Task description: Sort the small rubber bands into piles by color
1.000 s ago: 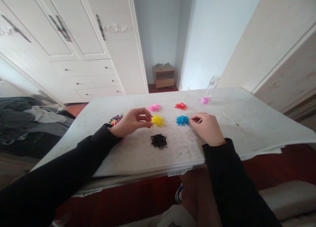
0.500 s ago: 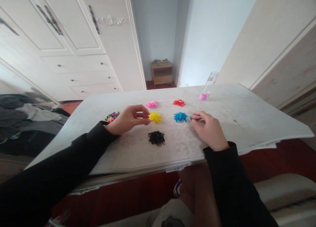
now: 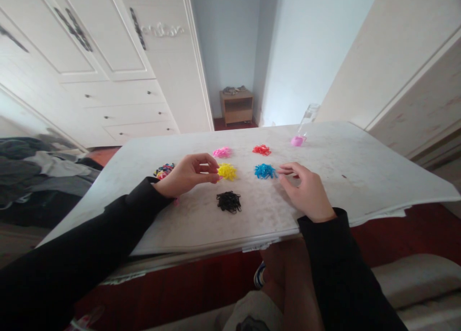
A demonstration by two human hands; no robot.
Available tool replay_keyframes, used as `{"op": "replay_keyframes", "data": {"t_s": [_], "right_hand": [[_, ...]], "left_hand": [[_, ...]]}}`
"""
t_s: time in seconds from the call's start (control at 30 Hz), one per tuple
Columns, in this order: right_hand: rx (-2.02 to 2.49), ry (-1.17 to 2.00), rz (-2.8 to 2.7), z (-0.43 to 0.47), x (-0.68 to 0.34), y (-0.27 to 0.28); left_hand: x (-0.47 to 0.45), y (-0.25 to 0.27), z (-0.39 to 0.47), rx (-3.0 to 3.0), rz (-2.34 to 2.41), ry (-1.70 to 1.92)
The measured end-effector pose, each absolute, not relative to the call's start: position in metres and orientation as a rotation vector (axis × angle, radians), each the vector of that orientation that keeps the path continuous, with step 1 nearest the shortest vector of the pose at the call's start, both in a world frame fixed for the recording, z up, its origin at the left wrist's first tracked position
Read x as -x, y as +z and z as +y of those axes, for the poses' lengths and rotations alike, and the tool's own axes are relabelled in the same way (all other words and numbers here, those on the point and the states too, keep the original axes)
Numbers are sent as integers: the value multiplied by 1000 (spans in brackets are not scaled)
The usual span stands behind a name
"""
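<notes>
My left hand [image 3: 196, 173] is pinched beside the pile of yellow rubber bands [image 3: 227, 171], with a bit of pink rubber band [image 3: 220, 177] at its fingertips. Behind its wrist, a mixed-colour heap of bands [image 3: 163, 170] is partly covered. My right hand [image 3: 301, 186] rests at the right edge of the blue rubber bands [image 3: 265, 171]; thumb and fingers are slightly apart, and no band shows between them. Nearer to me lies a pile of black rubber bands [image 3: 229, 202]. Pink rubber bands [image 3: 222, 152] and red rubber bands [image 3: 261, 150] form two piles farther back.
A clear bottle [image 3: 308, 117] with a pink part [image 3: 298, 140] is at the back right of the white table [image 3: 345, 167]. Dark clothes [image 3: 21, 177] are heaped at the left. A small wooden cabinet [image 3: 236, 107] stands in the far corner.
The dark blue band at my right fingertips no longer shows there; the fingers are now against the blue pile. My left hand has stayed in place.
</notes>
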State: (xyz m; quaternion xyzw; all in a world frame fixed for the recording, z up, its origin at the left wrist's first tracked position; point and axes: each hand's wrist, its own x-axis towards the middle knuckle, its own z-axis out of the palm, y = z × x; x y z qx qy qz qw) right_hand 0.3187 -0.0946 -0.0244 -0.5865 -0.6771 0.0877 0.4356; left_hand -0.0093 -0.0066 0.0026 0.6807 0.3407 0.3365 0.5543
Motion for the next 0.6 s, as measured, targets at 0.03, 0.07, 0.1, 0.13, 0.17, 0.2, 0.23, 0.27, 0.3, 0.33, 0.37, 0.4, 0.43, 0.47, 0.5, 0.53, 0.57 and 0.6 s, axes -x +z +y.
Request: {"op": "replay_keyframes", "data": {"t_s": [0.03,0.07,0.1,0.13,0.17,0.2,0.23,0.27,0.3,0.33,0.37,0.4,0.43,0.47,0.5,0.53,0.57,0.6], "right_hand": [[1465,200,-1677,-94,-319,-25],[1469,184,-1671,-94,-320,-25],[1470,163,-1673,-94,-320,-26],[1464,130,-1686,-95,-320,-26],[1447,85,-1709,-95,-319,-26],[1420,33,-1738,-96,-317,-25],[1384,-16,-1771,-97,-314,-23],[1340,-53,-1808,-97,-310,-20],[1298,-73,-1848,-98,-304,-15],[1261,-81,-1886,-98,-296,-8],[1227,-69,-1938,-97,-288,-1],[1217,-58,-1993,-96,-279,8],[1233,-41,-2055,-94,-268,17],[1253,-11,-2114,-92,-258,26],[1287,45,-2168,-90,-248,35],[1318,115,-2222,-87,-238,42],[1347,174,-2269,-85,-229,47],[1374,224,-2299,-82,-221,50]], "left_hand": [[9,3,-7,-1603,801,799],[9,3,-7,-1599,797,804],[8,3,-7,-1596,793,805],[8,4,-8,-1592,789,807],[8,4,-8,-1588,786,806],[8,4,-9,-1583,782,805],[7,4,-9,-1578,780,804],[7,4,-9,-1572,778,803],[8,4,-9,-1566,777,803],[8,4,-9,-1562,777,804],[8,4,-9,-1561,776,804],[8,3,-9,-1561,773,805],[9,3,-9,-1561,766,806],[9,2,-8,-1559,753,808],[10,2,-8,-1555,735,815],[10,1,-7,-1548,713,826],[10,1,-7,-1540,689,842],[11,0,-7,-1533,666,858]]}}
